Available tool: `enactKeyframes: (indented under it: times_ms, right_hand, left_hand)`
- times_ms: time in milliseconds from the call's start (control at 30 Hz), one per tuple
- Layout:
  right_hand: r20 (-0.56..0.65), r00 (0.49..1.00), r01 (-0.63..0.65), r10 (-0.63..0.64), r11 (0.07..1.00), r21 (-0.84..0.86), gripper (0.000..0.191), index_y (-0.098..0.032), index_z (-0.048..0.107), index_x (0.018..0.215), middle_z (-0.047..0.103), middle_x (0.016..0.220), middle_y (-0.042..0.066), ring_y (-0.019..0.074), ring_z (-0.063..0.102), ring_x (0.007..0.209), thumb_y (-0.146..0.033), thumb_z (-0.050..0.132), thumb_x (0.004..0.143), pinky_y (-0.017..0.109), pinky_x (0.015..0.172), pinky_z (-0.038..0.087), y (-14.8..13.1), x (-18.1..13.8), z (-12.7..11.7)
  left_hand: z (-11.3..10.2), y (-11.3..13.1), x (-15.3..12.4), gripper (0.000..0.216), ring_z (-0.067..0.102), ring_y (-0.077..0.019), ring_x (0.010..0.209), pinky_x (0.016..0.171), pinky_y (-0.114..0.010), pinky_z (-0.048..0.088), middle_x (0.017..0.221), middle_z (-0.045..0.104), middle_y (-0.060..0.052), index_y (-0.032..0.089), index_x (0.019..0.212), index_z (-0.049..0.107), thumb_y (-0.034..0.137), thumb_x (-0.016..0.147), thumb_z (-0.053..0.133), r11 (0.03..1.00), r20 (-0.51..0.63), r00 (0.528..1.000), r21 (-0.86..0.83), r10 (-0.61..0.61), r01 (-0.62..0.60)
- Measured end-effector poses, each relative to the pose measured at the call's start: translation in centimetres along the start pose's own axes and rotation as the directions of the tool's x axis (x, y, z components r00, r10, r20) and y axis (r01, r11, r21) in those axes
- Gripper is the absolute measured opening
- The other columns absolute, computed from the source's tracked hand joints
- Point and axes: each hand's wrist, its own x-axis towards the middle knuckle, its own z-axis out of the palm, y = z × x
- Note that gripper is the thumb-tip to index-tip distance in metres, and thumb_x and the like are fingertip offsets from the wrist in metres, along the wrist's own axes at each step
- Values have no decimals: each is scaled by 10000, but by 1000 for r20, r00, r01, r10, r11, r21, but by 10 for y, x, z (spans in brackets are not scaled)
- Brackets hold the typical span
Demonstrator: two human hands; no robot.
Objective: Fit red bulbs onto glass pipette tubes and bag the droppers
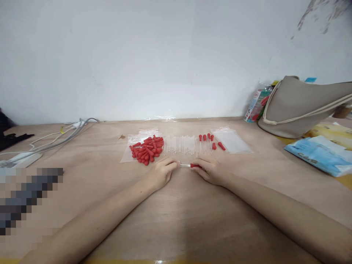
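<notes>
Both forearms reach over the desk (176,220). Left hand (161,174) and right hand (210,170) each pinch one end of a single clear glass dropper (189,165), fingers pressed together around it; its red bulb sits at the right hand. Behind lie a pile of red bulbs (147,148), too many to count, and about six finished droppers (210,141).
</notes>
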Motion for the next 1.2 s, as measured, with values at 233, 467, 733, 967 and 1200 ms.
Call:
enactKeyframes:
  times_ms: [233, 467, 733, 967, 1200]
  right_hand:
    - [64, 998, 27, -24, 998, -54, 145, -171, 573, 852, 597, 742, 50, 147, 532, 693, -243, 448, 860, 279, 635, 401, 4, 2, 1]
    - [90, 994, 72, -61, 989, -130, 190, -152, 580, 806, 579, 694, 40, 143, 510, 665, -266, 440, 868, 290, 633, 350, 6, 6, 4]
    - [87, 994, 69, -63, 995, -73, 204, -148, 598, 809, 591, 687, 58, 155, 522, 650, -263, 439, 863, 282, 597, 402, 6, 14, 2]
    - [-32, 890, -376, 454, 772, 512, 275, -202, 523, 969, 618, 766, 11, 134, 591, 701, -322, 614, 739, 267, 647, 465, -2, 23, 0]
    - [-62, 645, -602, 762, 556, 573, 371, -186, 556, 1028, 562, 677, -18, 107, 530, 597, -420, 550, 740, 241, 574, 429, 40, 49, -35]
  left_hand:
    - [4, -1, -1, 249, 568, -151, 774, 683, -263, 464, 886, 631, -60, 174, 953, 602, 118, 868, 375, 999, -16, 1000, 44, 11, -11]
    - [5, 2, 1, 222, 558, -141, 716, 640, -243, 449, 841, 624, -59, 159, 918, 608, 135, 872, 391, 998, -4, 1000, 58, 24, -23]
    - [5, 2, 2, 222, 568, -135, 699, 619, -232, 448, 816, 621, -52, 168, 902, 615, 146, 873, 395, 999, 9, 999, 10, -44, 44]
    - [5, 2, 9, 183, 597, -134, 730, 659, -243, 485, 843, 639, -55, 160, 988, 592, 217, 871, 464, 985, -113, 991, -164, -77, 57]
    - [-1, 4, 10, 400, 562, -179, 923, 777, -316, 492, 1089, 561, -86, 203, 1225, 439, 261, 836, 513, 965, -17, 987, -217, -157, 150]
